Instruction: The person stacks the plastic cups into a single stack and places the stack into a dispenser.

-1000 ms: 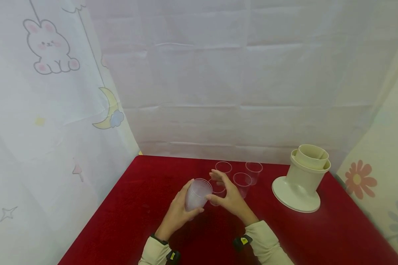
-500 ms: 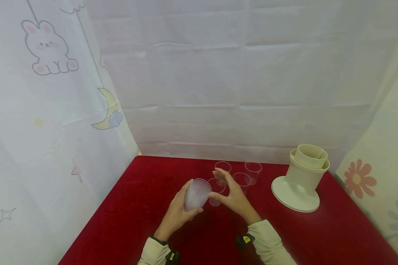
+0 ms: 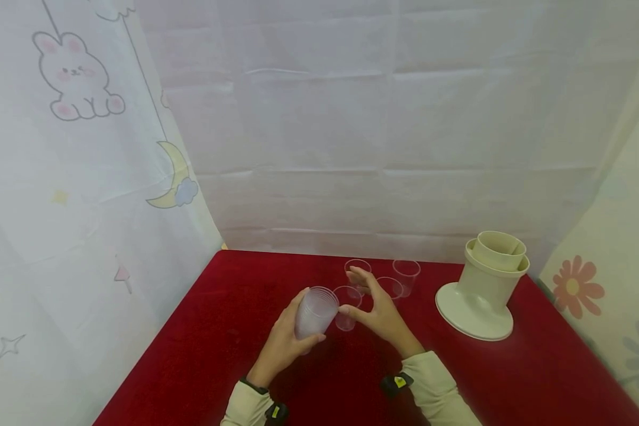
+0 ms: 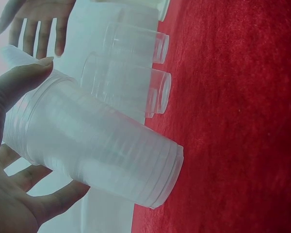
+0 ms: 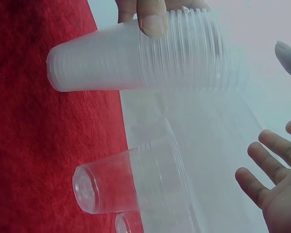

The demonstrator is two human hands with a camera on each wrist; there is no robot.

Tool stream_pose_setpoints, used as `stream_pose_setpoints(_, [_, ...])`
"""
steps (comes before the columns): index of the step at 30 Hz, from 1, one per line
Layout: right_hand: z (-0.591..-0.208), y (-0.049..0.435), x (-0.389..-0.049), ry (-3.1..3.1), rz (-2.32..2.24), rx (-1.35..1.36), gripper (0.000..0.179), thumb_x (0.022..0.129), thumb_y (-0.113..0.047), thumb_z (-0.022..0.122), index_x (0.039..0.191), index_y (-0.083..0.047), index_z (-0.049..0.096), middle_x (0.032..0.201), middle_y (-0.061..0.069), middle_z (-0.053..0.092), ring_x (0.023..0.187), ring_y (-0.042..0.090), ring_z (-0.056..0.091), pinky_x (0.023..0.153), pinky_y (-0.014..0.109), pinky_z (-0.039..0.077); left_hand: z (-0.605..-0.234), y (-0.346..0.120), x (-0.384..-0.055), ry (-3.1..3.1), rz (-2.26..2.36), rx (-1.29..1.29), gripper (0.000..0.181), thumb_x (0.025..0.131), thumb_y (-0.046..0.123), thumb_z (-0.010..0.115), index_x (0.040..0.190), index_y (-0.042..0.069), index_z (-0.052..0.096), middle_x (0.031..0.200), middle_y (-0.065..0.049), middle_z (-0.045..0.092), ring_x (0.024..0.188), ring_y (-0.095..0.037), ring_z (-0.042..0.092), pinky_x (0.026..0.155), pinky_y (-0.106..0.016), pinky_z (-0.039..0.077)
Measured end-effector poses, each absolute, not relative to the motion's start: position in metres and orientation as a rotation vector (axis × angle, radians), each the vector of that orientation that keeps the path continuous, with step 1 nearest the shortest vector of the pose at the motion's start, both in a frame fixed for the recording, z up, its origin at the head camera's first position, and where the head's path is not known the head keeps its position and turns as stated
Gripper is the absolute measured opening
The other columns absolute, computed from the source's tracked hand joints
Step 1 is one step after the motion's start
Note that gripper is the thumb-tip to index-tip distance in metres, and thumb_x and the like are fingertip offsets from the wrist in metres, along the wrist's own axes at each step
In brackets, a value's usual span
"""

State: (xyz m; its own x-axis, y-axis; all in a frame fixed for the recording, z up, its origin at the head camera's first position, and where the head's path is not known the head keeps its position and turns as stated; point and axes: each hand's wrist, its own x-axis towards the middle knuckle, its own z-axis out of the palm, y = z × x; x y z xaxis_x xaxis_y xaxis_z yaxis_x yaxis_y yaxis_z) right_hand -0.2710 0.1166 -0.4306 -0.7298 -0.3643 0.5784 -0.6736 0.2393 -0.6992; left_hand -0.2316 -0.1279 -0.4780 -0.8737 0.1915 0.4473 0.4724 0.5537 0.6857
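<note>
A stack of nested clear plastic cups (image 3: pixel 315 316) is tilted above the red cloth, its rims toward the right hand. The left hand (image 3: pixel 284 340) grips it, thumb on the near side and fingers round the far side. Just right of the stack, the right hand (image 3: pixel 375 309) is spread with thumb and fingers apart, holding nothing. Below and behind it a single clear cup (image 3: pixel 345 322) stands upright on the table. Several such cups stand there, including a back right cup (image 3: pixel 407 279); the right hand partly hides some. In the right wrist view, many stacked rims (image 5: pixel 184 48) show.
A cream plastic piece (image 3: pixel 481 296) with a round base and a tube-like top stands at the right of the red-covered table (image 3: pixel 234 296). Pale printed sheets (image 3: pixel 319 148) hang behind and at both sides.
The right hand has drawn slightly right, away from the rims of the stack, uncovering more of the nearest standing cup. The left hand and its stack have hardly moved.
</note>
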Motion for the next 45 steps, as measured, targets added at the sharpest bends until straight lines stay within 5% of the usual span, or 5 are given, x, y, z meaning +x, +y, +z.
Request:
stream_pose_setpoints(19, [-0.402,0.12,-0.254,-2.247,1.441,0.909,0.078,0.08,0.001,0.079,0.146,0.005,0.037,0.14,0.025,0.052,0.127,0.045,0.049,0.1,0.056,0.043,-0.478,-0.128,-0.233,-2.485,-1.237,-0.537,0.093,0.079,0.035,0.085,0.155,0.027,0.032,0.139,-0.008,0.053,0.111,-0.026,0.056,0.086,-0.048,0.051])
stream_pose_setpoints(24, [-0.411,0.124,-0.261,-2.201,1.485,0.92,0.08,0.081,0.001,0.078,0.148,0.003,0.035,0.141,0.024,0.049,0.126,0.046,0.049,0.099,0.064,0.04,-0.48,-0.128,-0.233,-2.479,-1.232,-0.543,0.094,0.079,0.035,0.085,0.155,0.027,0.032,0.138,-0.007,0.053,0.111,-0.025,0.056,0.085,-0.046,0.051])
stream_pose_setpoints(30, [-0.427,0.133,-0.277,-2.238,1.436,0.854,0.083,0.082,-0.003,0.079,0.152,-0.008,0.033,0.145,0.015,0.048,0.129,0.035,0.05,0.103,0.057,0.041,-0.479,-0.127,-0.234,-2.458,-1.222,-0.548,0.094,0.078,0.034,0.086,0.155,0.027,0.032,0.138,-0.007,0.053,0.11,-0.024,0.057,0.084,-0.046,0.051])
stream_pose_setpoints(37, [-0.415,0.136,-0.268,-2.236,1.437,0.873,0.079,0.083,-0.001,0.077,0.149,0.002,0.034,0.144,0.025,0.047,0.127,0.042,0.049,0.1,0.061,0.041,-0.479,-0.127,-0.233,-2.445,-1.216,-0.56,0.093,0.079,0.033,0.085,0.155,0.025,0.033,0.138,-0.009,0.054,0.109,-0.026,0.057,0.082,-0.046,0.052])
stream_pose_setpoints(45, [-0.436,0.145,-0.288,-2.234,1.451,0.848,0.083,0.084,-0.008,0.079,0.153,-0.014,0.034,0.149,0.012,0.046,0.131,0.033,0.048,0.101,0.06,0.042,-0.479,-0.127,-0.233,-2.445,-1.216,-0.548,0.093,0.078,0.033,0.086,0.155,0.027,0.033,0.138,-0.008,0.054,0.109,-0.025,0.057,0.082,-0.046,0.052])
